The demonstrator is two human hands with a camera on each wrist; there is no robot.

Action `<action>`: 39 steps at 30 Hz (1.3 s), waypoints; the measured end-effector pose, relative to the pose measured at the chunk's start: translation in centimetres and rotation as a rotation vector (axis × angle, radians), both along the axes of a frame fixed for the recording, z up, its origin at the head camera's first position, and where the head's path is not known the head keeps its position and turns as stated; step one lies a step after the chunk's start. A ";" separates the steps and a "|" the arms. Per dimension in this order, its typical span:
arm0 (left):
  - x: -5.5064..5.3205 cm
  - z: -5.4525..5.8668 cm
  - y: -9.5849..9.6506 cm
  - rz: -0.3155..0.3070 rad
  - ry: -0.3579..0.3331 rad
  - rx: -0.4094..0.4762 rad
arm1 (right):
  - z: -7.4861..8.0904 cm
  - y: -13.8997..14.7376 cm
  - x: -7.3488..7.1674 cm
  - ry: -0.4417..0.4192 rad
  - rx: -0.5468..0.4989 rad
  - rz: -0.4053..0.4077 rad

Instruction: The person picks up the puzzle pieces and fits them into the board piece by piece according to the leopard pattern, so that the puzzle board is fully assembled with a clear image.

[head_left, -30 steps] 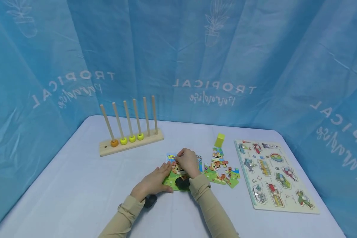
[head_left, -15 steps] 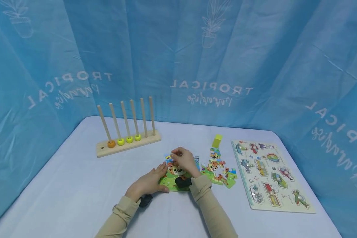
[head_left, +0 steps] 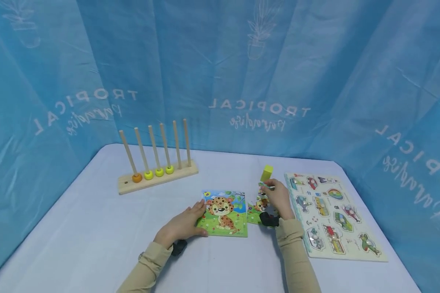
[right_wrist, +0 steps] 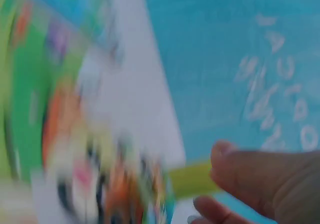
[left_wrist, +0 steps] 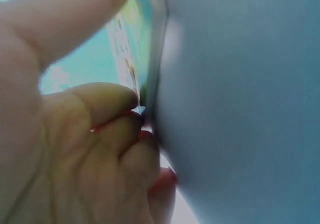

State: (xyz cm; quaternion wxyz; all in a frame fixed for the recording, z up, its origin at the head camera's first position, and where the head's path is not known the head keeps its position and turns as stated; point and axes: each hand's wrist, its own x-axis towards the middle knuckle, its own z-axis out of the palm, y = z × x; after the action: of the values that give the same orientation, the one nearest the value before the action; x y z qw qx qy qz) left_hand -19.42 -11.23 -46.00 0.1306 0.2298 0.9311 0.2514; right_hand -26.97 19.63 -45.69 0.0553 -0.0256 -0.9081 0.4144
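A square leopard picture puzzle lies flat on the table. Along its left edge rests my left hand, with thumb and fingertips against the border; the left wrist view shows that hand close up beside the board's edge. To the right, my right hand hovers over a group of leopard puzzle pieces, hiding several of them. In the blurred right wrist view, thumb and fingers are apart with no piece visible between them. A yellow block stands just beyond that hand.
Back left is a wooden peg rack with an orange bead and yellow beads on its pegs. A vehicle knob puzzle board lies on the right. Blue curtains hang behind the white table.
My right hand has moved right, from the leopard picture's upper left to the group of pieces, uncovering the picture. My left hand stays at the picture's left edge. The head view has shifted slightly.
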 end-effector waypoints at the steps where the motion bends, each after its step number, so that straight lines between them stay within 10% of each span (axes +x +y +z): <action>1: -0.1 0.0 -0.1 0.000 0.000 0.007 | -0.2 0.4 0.0 0.003 0.008 -0.008; 10: -0.1 -0.1 0.0 -0.035 0.022 0.024 | -1.2 0.6 -0.4 -0.041 0.106 0.100; 28: -0.2 -0.2 0.1 0.066 0.141 -0.041 | 0.3 3.8 1.4 -0.252 0.208 0.003; 33: -0.2 -0.2 0.0 0.070 0.203 -0.068 | 0.6 3.7 1.5 -0.243 0.250 -0.033; 39: -0.1 0.1 0.0 0.056 0.243 -0.086 | 0.4 3.4 1.0 -0.166 0.240 0.108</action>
State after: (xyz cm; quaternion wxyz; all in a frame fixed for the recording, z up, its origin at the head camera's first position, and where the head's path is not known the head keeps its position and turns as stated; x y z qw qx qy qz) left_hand -19.49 -11.22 -45.87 0.0193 0.2266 0.9561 0.1851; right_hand -25.95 23.02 -45.26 -0.0398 -0.0040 -0.9525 0.3018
